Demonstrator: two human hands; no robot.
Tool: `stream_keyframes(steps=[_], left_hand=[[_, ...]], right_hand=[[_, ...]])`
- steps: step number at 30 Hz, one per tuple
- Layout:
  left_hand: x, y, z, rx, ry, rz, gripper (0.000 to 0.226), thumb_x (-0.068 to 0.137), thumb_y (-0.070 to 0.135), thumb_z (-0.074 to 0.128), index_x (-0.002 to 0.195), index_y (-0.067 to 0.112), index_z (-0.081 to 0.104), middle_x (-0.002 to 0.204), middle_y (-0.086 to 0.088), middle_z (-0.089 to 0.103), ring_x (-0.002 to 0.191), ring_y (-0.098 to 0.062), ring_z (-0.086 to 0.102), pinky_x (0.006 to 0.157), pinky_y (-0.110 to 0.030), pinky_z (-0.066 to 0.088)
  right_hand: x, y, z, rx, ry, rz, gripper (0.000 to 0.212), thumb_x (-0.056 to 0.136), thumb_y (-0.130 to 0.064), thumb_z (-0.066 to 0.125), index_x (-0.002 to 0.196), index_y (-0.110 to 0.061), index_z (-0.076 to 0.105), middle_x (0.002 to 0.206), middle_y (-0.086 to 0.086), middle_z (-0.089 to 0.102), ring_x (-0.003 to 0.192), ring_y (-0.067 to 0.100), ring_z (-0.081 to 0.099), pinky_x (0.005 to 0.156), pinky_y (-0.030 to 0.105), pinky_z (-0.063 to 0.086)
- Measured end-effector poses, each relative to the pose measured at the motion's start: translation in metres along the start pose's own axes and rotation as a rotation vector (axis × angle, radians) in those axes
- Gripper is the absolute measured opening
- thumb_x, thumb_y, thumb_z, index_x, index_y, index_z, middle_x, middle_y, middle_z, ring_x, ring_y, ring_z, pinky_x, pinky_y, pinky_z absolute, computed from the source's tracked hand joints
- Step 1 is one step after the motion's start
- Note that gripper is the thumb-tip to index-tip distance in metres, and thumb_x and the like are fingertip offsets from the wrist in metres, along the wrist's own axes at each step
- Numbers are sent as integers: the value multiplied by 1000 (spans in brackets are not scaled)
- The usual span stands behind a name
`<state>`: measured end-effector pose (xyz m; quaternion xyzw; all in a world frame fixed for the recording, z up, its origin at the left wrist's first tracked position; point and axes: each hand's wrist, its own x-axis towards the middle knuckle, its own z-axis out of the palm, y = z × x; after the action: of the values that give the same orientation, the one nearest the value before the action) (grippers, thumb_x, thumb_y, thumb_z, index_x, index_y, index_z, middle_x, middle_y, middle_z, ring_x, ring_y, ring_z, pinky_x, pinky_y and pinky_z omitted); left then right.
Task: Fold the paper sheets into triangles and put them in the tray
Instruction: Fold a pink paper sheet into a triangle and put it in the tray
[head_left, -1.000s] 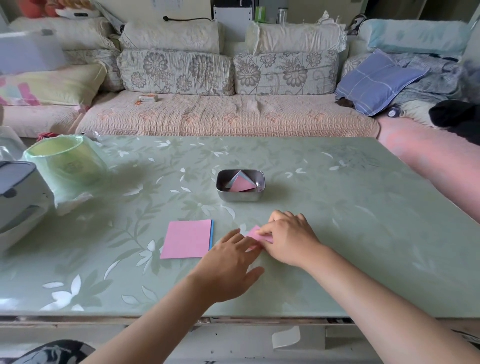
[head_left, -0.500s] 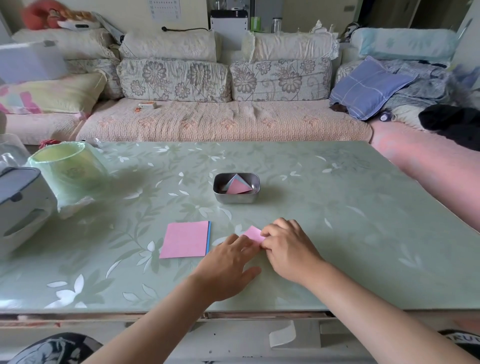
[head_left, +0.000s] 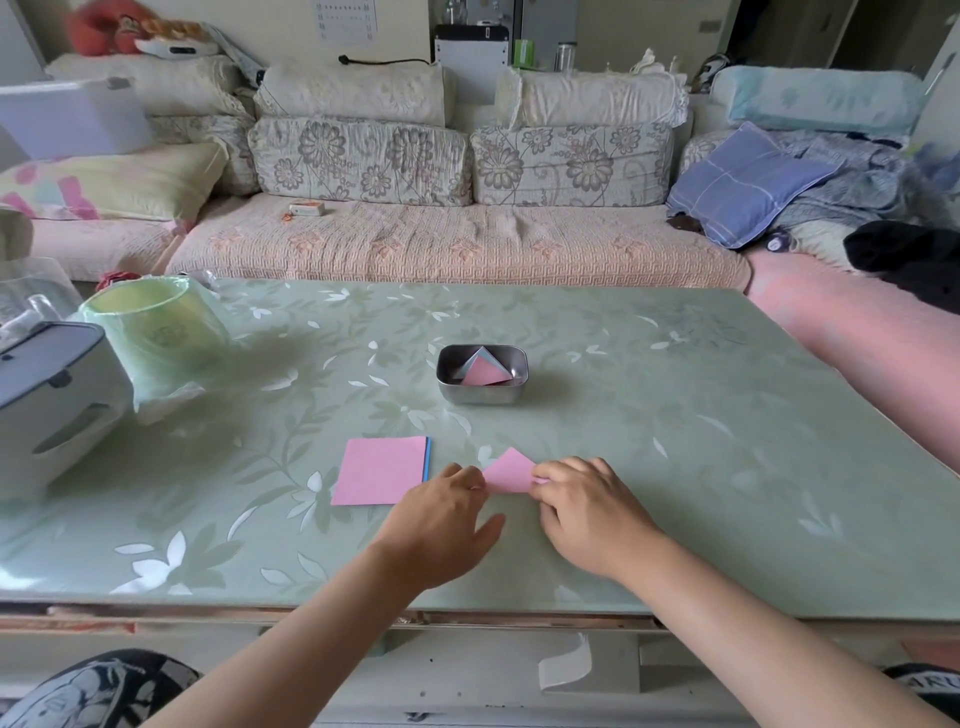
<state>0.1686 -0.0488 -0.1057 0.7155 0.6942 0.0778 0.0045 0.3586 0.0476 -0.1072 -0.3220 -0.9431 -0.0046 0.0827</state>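
A pink paper folded into a triangle (head_left: 509, 472) lies on the green table between my hands. My left hand (head_left: 441, 514) touches its left corner with the fingertips. My right hand (head_left: 587, 512) pinches its right corner, fingers curled. To the left lies a small stack of square sheets (head_left: 382, 470), pink on top with a blue edge showing. Farther back stands a small metal tray (head_left: 483, 397) holding folded triangles, a pink one over a pale blue one.
A green lined bin (head_left: 150, 332) and a white appliance (head_left: 49, 400) stand at the table's left. A sofa with cushions runs behind the table. The table's front edge (head_left: 467, 616) is just below my wrists.
My hands have moved apart along the paper, uncovering the pink triangle that they mostly hid before. The view has tilted a little, so the table sits lower in the frame.
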Motion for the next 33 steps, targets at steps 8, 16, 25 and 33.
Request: stream_keyframes(steps=[8,16,25,33], left_hand=[[-10,-6,-1,-1,36,-92,34,98,40,40,105,16,62,114,7,55,111,-14,49,78,-32,50],[-5,-2,0,1,133,-170,33,98,26,39,83,9,64,105,1,61,101,-20,55,70,-34,47],[14,19,18,-180,109,171,46,99,37,47,139,16,52,141,4,50,133,-13,39,105,-32,40],[16,20,17,-84,70,168,47,98,56,38,135,28,50,132,8,46,119,-17,43,92,-32,44]], right_hand=[[-2,-2,-1,45,4,40,37,96,-22,42,119,-26,71,136,-10,58,119,19,52,96,32,35],[-2,-3,1,47,13,59,34,95,-25,43,115,-26,71,134,-10,58,116,20,52,95,33,37],[0,-4,0,54,-15,76,34,94,-26,42,116,-23,69,129,-7,57,117,22,51,94,35,39],[-9,6,-7,13,-3,193,34,91,-29,45,109,-31,74,125,-12,61,116,19,53,92,34,38]])
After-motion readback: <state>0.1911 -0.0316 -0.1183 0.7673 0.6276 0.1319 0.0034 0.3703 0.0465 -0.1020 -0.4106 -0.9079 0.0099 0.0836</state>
